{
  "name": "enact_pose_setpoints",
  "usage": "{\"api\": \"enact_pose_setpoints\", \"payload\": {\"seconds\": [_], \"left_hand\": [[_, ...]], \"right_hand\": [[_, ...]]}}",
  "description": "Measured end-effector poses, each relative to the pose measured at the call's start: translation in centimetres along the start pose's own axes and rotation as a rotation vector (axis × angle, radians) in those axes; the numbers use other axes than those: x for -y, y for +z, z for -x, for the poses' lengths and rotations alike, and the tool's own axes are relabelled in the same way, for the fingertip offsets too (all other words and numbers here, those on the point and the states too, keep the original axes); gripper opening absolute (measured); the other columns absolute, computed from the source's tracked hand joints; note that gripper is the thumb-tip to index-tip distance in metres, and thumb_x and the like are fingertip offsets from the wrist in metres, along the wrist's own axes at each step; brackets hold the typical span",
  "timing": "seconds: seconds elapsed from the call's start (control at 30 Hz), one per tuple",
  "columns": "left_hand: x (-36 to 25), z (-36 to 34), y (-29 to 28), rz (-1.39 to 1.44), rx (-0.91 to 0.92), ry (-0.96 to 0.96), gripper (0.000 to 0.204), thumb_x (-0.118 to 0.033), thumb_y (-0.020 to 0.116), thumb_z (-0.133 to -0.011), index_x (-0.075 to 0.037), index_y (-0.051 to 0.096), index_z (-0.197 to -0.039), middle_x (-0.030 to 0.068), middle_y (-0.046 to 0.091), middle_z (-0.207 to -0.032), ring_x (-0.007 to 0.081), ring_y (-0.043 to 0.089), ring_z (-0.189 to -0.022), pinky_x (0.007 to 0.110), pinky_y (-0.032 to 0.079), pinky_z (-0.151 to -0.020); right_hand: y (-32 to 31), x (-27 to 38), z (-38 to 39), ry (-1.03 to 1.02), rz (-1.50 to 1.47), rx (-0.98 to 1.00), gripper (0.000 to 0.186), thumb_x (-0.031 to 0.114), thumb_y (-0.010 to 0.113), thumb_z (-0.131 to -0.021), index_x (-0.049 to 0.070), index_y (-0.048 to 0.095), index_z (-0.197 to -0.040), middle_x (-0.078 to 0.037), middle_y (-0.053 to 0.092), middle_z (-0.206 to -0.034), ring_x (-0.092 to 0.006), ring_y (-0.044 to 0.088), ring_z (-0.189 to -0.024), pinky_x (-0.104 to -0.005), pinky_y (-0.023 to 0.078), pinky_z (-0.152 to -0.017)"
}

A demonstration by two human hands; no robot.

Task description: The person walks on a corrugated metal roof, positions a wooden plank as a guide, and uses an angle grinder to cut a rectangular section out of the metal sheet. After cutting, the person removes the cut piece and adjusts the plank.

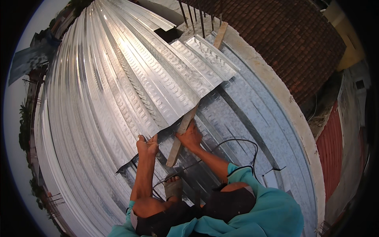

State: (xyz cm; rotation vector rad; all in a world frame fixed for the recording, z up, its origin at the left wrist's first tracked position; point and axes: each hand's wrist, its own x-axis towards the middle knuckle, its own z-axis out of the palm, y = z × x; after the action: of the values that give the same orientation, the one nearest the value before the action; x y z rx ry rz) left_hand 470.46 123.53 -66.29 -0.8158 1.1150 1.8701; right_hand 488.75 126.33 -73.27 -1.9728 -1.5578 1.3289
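Observation:
My left hand [147, 147] is at the near edge of a shiny ribbed metal decking sheet [130, 98], gripping that edge with its fingers partly hidden. To its right my right hand [190, 137] grips a narrow wooden strip [173, 152]. The strip slants up from the lower decking, and its far end goes under the raised edge of the upper sheet. A duller decking sheet [252, 114] lies beneath, with a dark gap between the two layers. My bare foot or sandal [173, 187] rests on the decking between my arms.
A thin black cable [237, 140] loops across the lower sheet on the right, near a bent rod [274, 170]. Another wooden piece [220, 34] lies by upright rebars [202, 21]. A concrete ledge [290, 102] borders the decking, with a tiled roof [292, 43] beyond.

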Motion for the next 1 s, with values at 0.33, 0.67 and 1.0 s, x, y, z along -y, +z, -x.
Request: {"api": "enact_pose_setpoints", "payload": {"seconds": [0.33,0.67,1.0], "left_hand": [[0.0,0.5,0.2,0.006,-0.048,-0.010,0.044,-0.030,0.043,-0.110,0.001,0.047,-0.141,0.0248,0.054,-0.140,0.0369,0.055,-0.131,0.053,0.046,-0.113],[0.2,1.3,0.8,-0.034,-0.050,-0.007,0.044,-0.031,0.044,-0.110,0.002,0.048,-0.139,0.0263,0.055,-0.139,0.0362,0.056,-0.131,0.051,0.044,-0.116],[0.3,0.9,0.2,-0.035,0.029,0.012,0.044,-0.029,0.045,-0.110,0.004,0.045,-0.139,0.0278,0.054,-0.139,0.0382,0.057,-0.129,0.052,0.043,-0.116]], "right_hand": [[-9.2,-7.5,1.6,0.151,0.049,0.034,0.072,0.032,0.081,-0.070,0.003,0.055,-0.131,-0.020,0.057,-0.120,-0.0390,0.064,-0.108,-0.0486,0.053,-0.093],[-10.3,-10.7,0.3,0.157,-0.410,-0.079,0.066,0.015,0.080,-0.064,-0.002,0.063,-0.126,-0.017,0.069,-0.107,-0.0306,0.069,-0.097,-0.0426,0.054,-0.088],[-12.3,-14.4,1.8,0.098,-0.731,-0.060,0.067,0.009,0.076,-0.060,-0.006,0.066,-0.125,-0.010,0.072,-0.100,-0.0194,0.068,-0.085,-0.0348,0.054,-0.079]]}}
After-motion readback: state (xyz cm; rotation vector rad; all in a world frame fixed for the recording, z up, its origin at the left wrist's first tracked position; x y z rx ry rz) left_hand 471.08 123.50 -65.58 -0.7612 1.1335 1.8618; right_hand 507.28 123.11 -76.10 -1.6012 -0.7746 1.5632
